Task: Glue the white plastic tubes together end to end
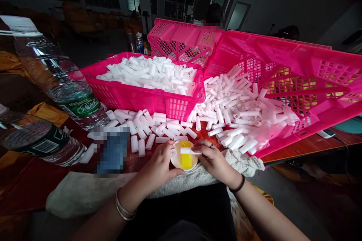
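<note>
My left hand (160, 162) curls round the left rim of a small pale dish (177, 162) that holds a yellow sponge (186, 160). My right hand (213, 158) pinches one end of a small white tube (188, 151) and holds it flat across the sponge. The dish rests on a grey-white towel (85, 192) at the table's near edge. Loose white tubes (149, 128) lie scattered on the wooden table just beyond my hands.
A pink basket (135, 99) full of white tubes stands behind the dish. A second pink crate (296, 83), tipped on its side, spills tubes at the right. Two plastic water bottles (65, 83) stand and lie at the left. Another pink crate (181, 39) is further back.
</note>
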A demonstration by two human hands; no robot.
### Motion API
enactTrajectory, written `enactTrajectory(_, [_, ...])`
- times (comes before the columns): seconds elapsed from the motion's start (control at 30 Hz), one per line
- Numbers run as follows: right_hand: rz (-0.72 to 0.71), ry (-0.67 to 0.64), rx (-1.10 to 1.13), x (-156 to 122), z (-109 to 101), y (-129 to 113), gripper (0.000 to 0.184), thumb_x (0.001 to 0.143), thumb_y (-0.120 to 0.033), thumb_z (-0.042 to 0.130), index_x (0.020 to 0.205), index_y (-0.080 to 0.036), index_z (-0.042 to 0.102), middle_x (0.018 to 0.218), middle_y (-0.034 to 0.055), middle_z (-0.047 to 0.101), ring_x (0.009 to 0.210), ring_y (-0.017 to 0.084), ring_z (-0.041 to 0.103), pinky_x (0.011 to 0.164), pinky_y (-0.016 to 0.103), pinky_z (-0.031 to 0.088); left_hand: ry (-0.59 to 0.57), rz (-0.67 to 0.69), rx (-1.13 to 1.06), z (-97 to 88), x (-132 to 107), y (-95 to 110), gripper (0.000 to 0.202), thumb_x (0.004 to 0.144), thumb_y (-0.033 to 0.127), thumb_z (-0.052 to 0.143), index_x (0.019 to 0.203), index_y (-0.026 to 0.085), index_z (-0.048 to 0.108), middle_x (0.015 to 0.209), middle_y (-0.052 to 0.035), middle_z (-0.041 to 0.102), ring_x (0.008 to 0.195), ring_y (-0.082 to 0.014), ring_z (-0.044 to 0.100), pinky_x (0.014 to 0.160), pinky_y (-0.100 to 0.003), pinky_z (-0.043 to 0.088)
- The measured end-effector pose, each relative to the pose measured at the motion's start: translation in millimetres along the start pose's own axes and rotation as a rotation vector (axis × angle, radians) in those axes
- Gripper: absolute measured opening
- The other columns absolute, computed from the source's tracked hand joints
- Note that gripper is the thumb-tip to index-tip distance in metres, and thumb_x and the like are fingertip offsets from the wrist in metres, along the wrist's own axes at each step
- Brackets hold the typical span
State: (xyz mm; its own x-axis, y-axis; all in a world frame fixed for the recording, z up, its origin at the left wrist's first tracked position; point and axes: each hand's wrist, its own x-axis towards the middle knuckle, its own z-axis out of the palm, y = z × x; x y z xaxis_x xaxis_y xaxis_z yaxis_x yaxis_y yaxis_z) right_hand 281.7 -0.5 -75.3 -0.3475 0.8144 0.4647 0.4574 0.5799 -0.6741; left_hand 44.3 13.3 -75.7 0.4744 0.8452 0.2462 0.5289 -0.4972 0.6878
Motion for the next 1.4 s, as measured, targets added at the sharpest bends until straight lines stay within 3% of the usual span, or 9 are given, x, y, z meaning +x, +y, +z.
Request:
enactTrajectory(0.13, [0.192, -0.003, 0.067, 1, -4, -5, 0.03, 0.093, -0.024, 0.055, 0.123, -0.022, 0.056, 0.104, 0.0102, 0.068, 0.091, 0.022, 0.069, 0.078, 0.037, 0.059, -0.045, -0.106, -0.041, -1.3, 1, 3, 0.084, 0.062, 0.034, 0.084, 0.132, 0.023, 0.04, 0.131, -0.0161, 0.054, 0.115, -0.0322, 0.058, 0.099, -0.052, 0.048])
enactTrajectory(0.23, [0.113, 0.017, -0.07, 1, -4, -7, 0.017, 0.092, -0.022, 0.056, 0.106, -0.022, 0.065, 0.101, 0.0097, 0.067, 0.094, 0.022, 0.067, 0.082, 0.038, 0.057, -0.058, -0.147, -0.051, -4.1, 3, 7, 0.082, 0.06, 0.033, 0.085, 0.13, 0.022, 0.044, 0.127, -0.0151, 0.057, 0.114, -0.0322, 0.058, 0.099, -0.051, 0.048])
enactTrajectory(0.33, [-0.003, 0.017, -0.109, 0, -4, -7, 0.017, 0.092, -0.017, 0.053, 0.103, -0.022, 0.065, 0.105, 0.01, 0.062, 0.101, 0.022, 0.063, 0.083, 0.037, 0.056, -0.037, -0.143, -0.067, -5.1, 3, 8, 0.08, 0.058, 0.031, 0.086, 0.127, 0.022, 0.047, 0.126, -0.0136, 0.058, 0.113, -0.0317, 0.059, 0.098, -0.05, 0.049])
enactTrajectory(0.53, [0.136, 0.011, -0.039, -4, -5, -7, 0.02, 0.093, -0.021, 0.054, 0.113, -0.022, 0.06, 0.102, 0.009, 0.068, 0.092, 0.021, 0.068, 0.08, 0.037, 0.058, -0.039, -0.143, -0.095, -1.7, 3, 2, 0.081, 0.058, 0.032, 0.086, 0.128, 0.024, 0.045, 0.127, -0.0125, 0.057, 0.118, -0.032, 0.055, 0.1, -0.051, 0.046])
enactTrajectory(0.67, [-0.045, 0.014, -0.149, -5, -2, -6, 0.016, 0.09, -0.014, 0.055, 0.1, -0.022, 0.064, 0.108, 0.0108, 0.064, 0.103, 0.023, 0.063, 0.085, 0.039, 0.055, -0.055, -0.141, -0.101, 0.3, 2, -1, 0.08, 0.06, 0.034, 0.084, 0.128, 0.024, 0.044, 0.129, -0.0124, 0.055, 0.119, -0.0313, 0.054, 0.1, -0.05, 0.047])
enactTrajectory(0.87, [0.197, 0.046, 0.091, -5, 1, -6, 0.023, 0.093, -0.025, 0.054, 0.116, -0.023, 0.056, 0.102, 0.0086, 0.068, 0.09, 0.022, 0.068, 0.076, 0.036, 0.059, -0.044, -0.145, -0.117, 0.9, 2, -2, 0.081, 0.059, 0.034, 0.085, 0.129, 0.025, 0.045, 0.128, -0.0124, 0.056, 0.121, -0.0329, 0.053, 0.101, -0.053, 0.045])
enactTrajectory(1.03, [0.034, 0.008, -0.07, -5, -3, -11, 0.013, 0.091, -0.019, 0.055, 0.099, -0.022, 0.065, 0.105, 0.0103, 0.064, 0.102, 0.023, 0.063, 0.085, 0.038, 0.055, -0.05, -0.138, -0.113, -0.3, 3, 0, 0.079, 0.059, 0.031, 0.085, 0.127, 0.024, 0.045, 0.13, -0.0121, 0.056, 0.122, -0.0317, 0.053, 0.102, -0.051, 0.045])
enactTrajectory(1.23, [0.247, 0.03, 0.108, -5, -2, -10, 0.022, 0.093, -0.029, 0.054, 0.113, -0.023, 0.06, 0.094, 0.0073, 0.071, 0.085, 0.021, 0.069, 0.073, 0.036, 0.059, -0.074, -0.157, -0.146, -2.0, 3, 1, 0.078, 0.061, 0.031, 0.084, 0.128, 0.024, 0.043, 0.134, -0.0132, 0.053, 0.123, -0.0321, 0.052, 0.103, -0.052, 0.044])
enactTrajectory(1.4, [0.116, 0.088, 0.003, -6, -2, -14, 0.009, 0.09, -0.024, 0.059, 0.096, -0.023, 0.066, 0.099, 0.0092, 0.066, 0.094, 0.022, 0.066, 0.081, 0.038, 0.056, -0.067, -0.149, -0.17, 0.0, 2, -2, 0.077, 0.062, 0.034, 0.083, 0.128, 0.025, 0.044, 0.132, -0.0128, 0.056, 0.121, -0.0325, 0.053, 0.101, -0.052, 0.045])
